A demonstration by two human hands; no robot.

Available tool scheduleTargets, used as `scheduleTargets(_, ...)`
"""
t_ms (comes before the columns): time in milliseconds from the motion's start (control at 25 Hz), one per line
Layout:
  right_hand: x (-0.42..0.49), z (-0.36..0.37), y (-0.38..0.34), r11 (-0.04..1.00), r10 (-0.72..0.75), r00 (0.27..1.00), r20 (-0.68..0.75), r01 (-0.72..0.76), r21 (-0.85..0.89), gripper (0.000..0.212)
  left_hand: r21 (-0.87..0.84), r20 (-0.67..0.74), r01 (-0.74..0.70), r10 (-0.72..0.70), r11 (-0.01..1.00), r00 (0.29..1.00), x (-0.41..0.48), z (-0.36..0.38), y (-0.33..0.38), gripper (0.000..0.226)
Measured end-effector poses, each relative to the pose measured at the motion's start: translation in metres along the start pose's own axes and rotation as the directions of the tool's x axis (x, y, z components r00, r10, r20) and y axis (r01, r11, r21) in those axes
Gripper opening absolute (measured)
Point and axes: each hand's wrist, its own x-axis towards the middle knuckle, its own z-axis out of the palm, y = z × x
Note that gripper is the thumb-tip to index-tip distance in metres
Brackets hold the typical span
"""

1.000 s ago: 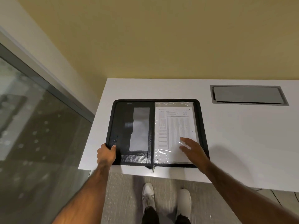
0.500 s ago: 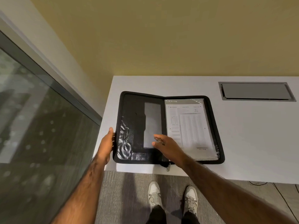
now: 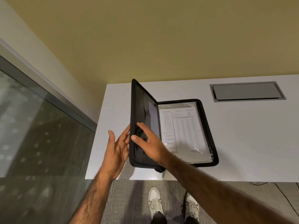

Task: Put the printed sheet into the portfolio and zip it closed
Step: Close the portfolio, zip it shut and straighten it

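Observation:
The black zip portfolio (image 3: 208, 130) lies on the white table (image 3: 242, 139) with its left cover (image 3: 139, 109) lifted nearly upright. The printed sheet (image 3: 182, 131) sits under a clear sleeve in the right half. My left hand (image 3: 117, 151) is behind the raised cover, fingers straight against its outer side. My right hand (image 3: 150, 144) reaches across, thumb on the cover's edge and fingers flat on its inner face. The zip pull (image 3: 163, 174) dangles at the spine's near end.
A grey cable hatch (image 3: 246, 91) is set in the table at the back right. A glass partition (image 3: 37, 135) runs along the left. My shoes (image 3: 155, 202) stand on grey carpet below the table's near edge. A thin cable (image 3: 284, 196) trails on the floor at right.
The left cover has swung up from flat to nearly upright. My right hand moved from the sheet to the cover's inner face. My left hand shifted from gripping the edge to pushing behind it.

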Motion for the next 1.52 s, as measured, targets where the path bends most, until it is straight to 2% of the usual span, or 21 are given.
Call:
scheduleTargets(80, -0.009, -0.018, -0.004, 0.999, -0.009, 0.999, -0.048, 0.012, 0.046, 0.068, 0.038, 0.004, 0.000, -0.001, 0.999, 1.000, 0.004, 0.028, -0.010, 0.091)
scheduleTargets(240, -0.031, -0.065, 0.000, 0.979, 0.019, 0.995, -0.098, 0.001, 0.205, 0.062, 0.251, 0.016, 0.060, -0.066, 0.966, 0.998, 0.018, 0.072, -0.055, 0.084)
scheduleTargets(440, -0.053, -0.129, 0.020, 0.967, 0.060, 0.979, -0.193, -0.009, 0.255, 0.054, 0.621, 0.035, 0.046, -0.086, 0.783, 0.996, 0.044, 0.108, -0.108, 0.042)
scheduleTargets(640, -0.070, -0.189, 0.066, 0.980, 0.154, 0.914, -0.376, -0.094, 0.173, 0.047, 0.785, -0.101, 0.123, -0.070, 0.608, 0.992, 0.056, 0.112, -0.156, 0.071)
scheduleTargets(720, -0.076, -0.207, 0.089, 0.972, 0.221, 0.876, -0.428, -0.161, 0.172, 0.048, 0.840, -0.116, 0.140, -0.078, 0.524, 0.990, 0.057, 0.111, -0.163, 0.076)
scheduleTargets(840, -0.083, -0.226, 0.126, 0.954, 0.300, 0.826, -0.477, -0.260, 0.150, 0.048, 0.929, -0.130, 0.152, -0.086, 0.337, 0.988, 0.058, 0.110, -0.172, 0.088)
scheduleTargets(920, -0.085, -0.233, 0.147, 0.939, 0.340, 0.811, -0.475, -0.319, 0.129, 0.044, 0.955, -0.117, 0.130, -0.064, 0.268, 0.991, 0.060, 0.109, -0.178, 0.094)
scheduleTargets(1080, -0.090, -0.232, 0.173, 0.902, 0.396, 0.780, -0.484, -0.428, 0.048, 0.036, 0.964, -0.110, 0.115, -0.033, 0.241, 0.993, 0.062, 0.107, -0.185, 0.096)
scheduleTargets(1240, -0.091, -0.226, 0.182, 0.891, 0.393, 0.814, -0.427, -0.452, -0.042, 0.044, 0.969, -0.161, 0.161, -0.013, 0.186, 0.987, 0.063, 0.105, -0.192, 0.090)
scheduleTargets(1400, -0.083, -0.228, 0.178, 0.889, 0.395, 0.820, -0.415, -0.455, -0.053, 0.047, 0.969, -0.146, 0.145, -0.007, 0.198, 0.989, 0.070, 0.103, -0.193, 0.087)
scheduleTargets(1520, -0.079, -0.234, 0.181, 0.894, 0.363, 0.822, -0.439, -0.440, -0.083, 0.044, 0.963, -0.132, 0.119, 0.040, 0.240, 0.990, 0.073, 0.098, -0.184, 0.071)
